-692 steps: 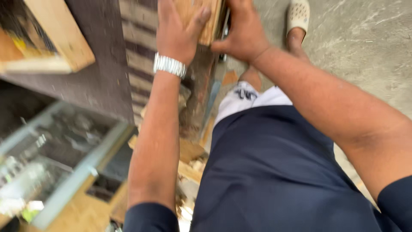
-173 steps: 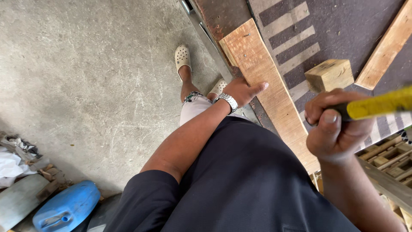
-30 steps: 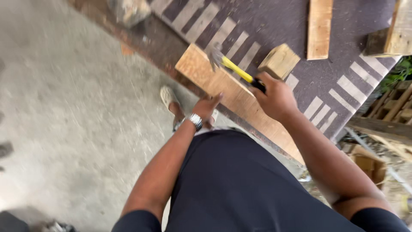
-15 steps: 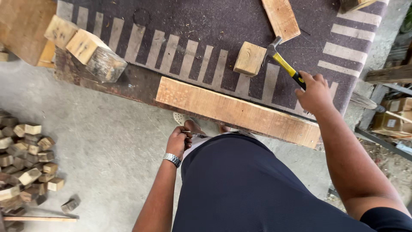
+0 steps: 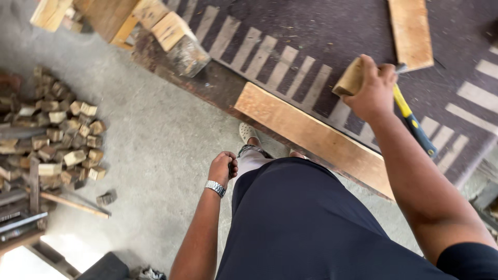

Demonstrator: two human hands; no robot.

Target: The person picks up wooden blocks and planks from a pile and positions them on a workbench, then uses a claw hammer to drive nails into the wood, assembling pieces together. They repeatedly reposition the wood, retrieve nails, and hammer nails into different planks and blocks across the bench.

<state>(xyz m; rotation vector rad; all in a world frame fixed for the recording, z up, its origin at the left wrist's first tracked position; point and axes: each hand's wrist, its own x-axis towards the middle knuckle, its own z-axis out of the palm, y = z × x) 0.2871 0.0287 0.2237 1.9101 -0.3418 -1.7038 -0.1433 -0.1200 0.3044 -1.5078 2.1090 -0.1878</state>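
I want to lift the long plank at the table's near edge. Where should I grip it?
Probably at the long plank's near edge, coming from the person's side: that edge lies along the table rim, so fingers could curl under it. Nothing rests on top.

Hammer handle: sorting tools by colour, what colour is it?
Yellow with a blue-black grip, on the hammer handle beside the right hand; head view.

head camera | worn on the person's head, looks steeply down past the torso | counter (image 5: 290,46) runs from 11 to 3 o'clock, near | concrete floor (image 5: 155,150) at 9 o'clock, farther | single view, nothing shared
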